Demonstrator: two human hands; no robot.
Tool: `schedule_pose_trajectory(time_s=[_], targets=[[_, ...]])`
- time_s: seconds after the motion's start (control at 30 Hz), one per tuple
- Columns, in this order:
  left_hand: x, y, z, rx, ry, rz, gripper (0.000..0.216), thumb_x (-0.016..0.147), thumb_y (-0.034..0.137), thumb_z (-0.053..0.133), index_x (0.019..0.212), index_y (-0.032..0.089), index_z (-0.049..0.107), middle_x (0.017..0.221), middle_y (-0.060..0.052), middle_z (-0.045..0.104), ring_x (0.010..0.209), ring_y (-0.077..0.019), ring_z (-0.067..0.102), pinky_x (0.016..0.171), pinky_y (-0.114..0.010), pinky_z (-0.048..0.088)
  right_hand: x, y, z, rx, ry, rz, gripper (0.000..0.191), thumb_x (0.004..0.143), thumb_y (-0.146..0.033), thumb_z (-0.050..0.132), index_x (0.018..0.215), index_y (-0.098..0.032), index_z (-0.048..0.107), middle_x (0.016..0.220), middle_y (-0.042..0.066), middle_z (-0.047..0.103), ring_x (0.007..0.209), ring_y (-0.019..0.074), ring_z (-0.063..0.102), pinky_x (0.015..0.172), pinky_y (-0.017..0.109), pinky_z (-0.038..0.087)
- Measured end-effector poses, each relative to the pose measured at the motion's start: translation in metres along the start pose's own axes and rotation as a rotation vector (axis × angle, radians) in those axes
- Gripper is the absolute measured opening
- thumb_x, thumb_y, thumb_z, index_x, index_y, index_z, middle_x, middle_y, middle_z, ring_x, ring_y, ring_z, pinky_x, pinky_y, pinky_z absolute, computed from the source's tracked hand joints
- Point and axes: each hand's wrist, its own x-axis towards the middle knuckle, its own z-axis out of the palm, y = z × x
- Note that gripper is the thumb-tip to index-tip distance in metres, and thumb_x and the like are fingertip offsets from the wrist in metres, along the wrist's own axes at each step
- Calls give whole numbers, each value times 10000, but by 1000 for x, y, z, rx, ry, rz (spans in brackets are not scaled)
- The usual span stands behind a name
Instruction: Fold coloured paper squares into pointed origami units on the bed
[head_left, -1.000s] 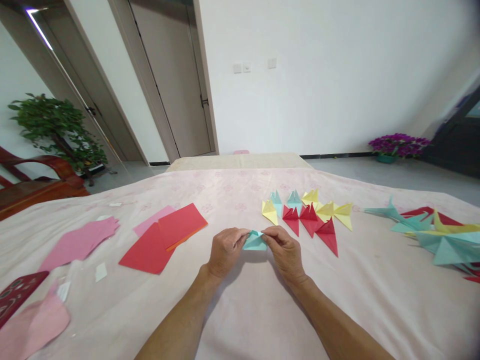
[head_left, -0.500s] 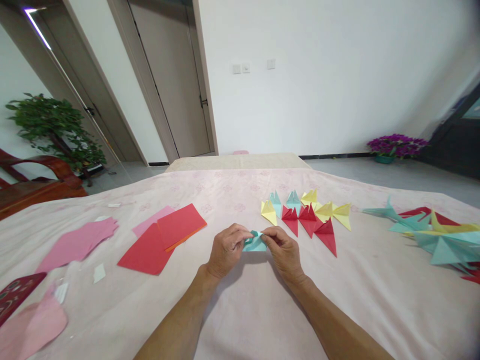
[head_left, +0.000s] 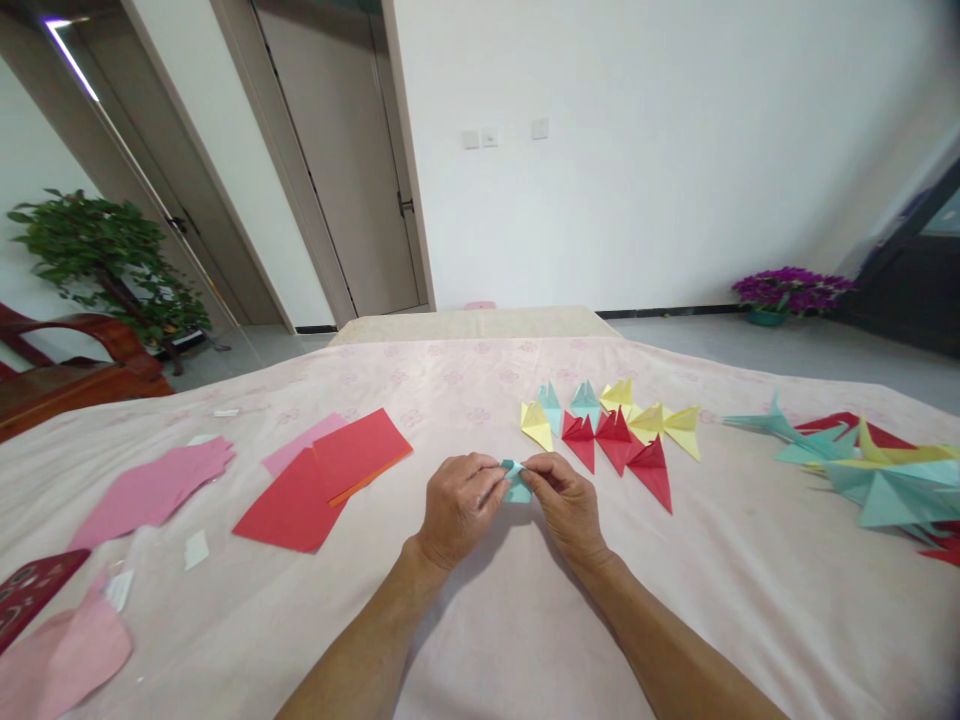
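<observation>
Between my two hands is a small folded piece of light-blue paper (head_left: 517,488), held just above the cloth. My left hand (head_left: 461,508) pinches its left side, fingers bent over the paper and covering much of it. On the other side, my right hand (head_left: 568,505) grips the upper right edge between thumb and forefinger. A darker fold shows at the top of the paper. Just beyond my right hand stand several small folded paper figures: red ones (head_left: 615,437), yellow ones (head_left: 649,422) and blue ones (head_left: 586,400).
Red paper sheets (head_left: 289,505) lie left of my hands, with pink sheets (head_left: 154,490) farther left. A dark red phone (head_left: 37,590) is at the left edge. Larger folded paper pieces (head_left: 889,490) are heaped at the right. A pinkish patterned cloth (head_left: 480,640) covers the table.
My left hand has shifted slightly to the right and its fingers now cover more of the blue paper. My right hand keeps its pinch nearly in place.
</observation>
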Motion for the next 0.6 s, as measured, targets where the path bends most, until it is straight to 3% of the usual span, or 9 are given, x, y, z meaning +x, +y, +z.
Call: schedule_pose_trajectory(time_s=[0.27, 0.4, 0.6], targets=[[-1, 1, -2, 35, 42, 18, 103, 902, 233, 604, 845, 222, 689, 823, -52, 713, 773, -186, 637, 728, -337, 465, -2, -9, 1, 14, -40, -53, 111, 821, -275, 697, 908, -251, 762, 869, 34, 679, 824, 186, 623, 717, 311, 495], [1, 2, -2, 10, 40, 4, 138, 904, 252, 603, 793, 211, 674, 784, -56, 699, 750, -184, 631, 705, -329, 470, -3, -14, 3, 21, -22, -77, 88, 831, -284, 693, 854, -257, 773, 828, 34, 669, 799, 185, 622, 692, 312, 500], [2, 0, 0, -224, 50, -24, 56, 891, 224, 624, 872, 218, 676, 967, -67, 729, 885, -187, 673, 806, -333, 527, -4, -16, 3, 31, -31, -93, 100, 855, -294, 676, 822, -256, 762, 810, 29, 661, 784, 182, 611, 696, 315, 483]])
